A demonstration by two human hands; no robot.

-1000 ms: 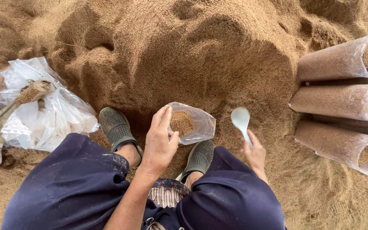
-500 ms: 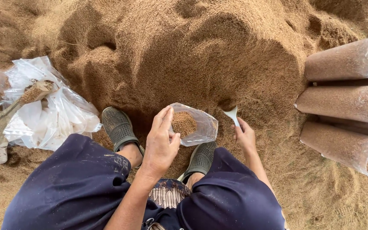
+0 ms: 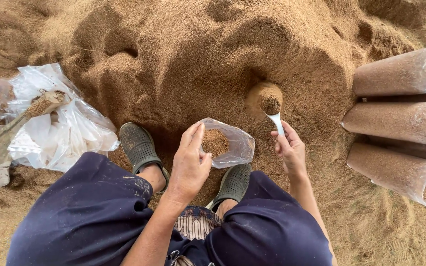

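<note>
Left hand (image 3: 189, 165): gripped the rim of a small clear bag (image 3: 227, 143), holding its mouth open above the feet.
Right hand (image 3: 289, 150): fingers closed on a white spoon (image 3: 273, 111).
Spoon: heaped with brown grain, bowl at the pile (image 3: 198, 64).
Bag: partly filled, between both hands.
Surroundings: filled bags (image 3: 400, 123) lay at right; empty plastic bags (image 3: 50, 123) at left.

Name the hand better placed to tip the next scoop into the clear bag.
Right. The right hand already grips the white spoon, heaped with brown grain at the pile. The left hand is busy holding the clear bag open beside it.
</note>
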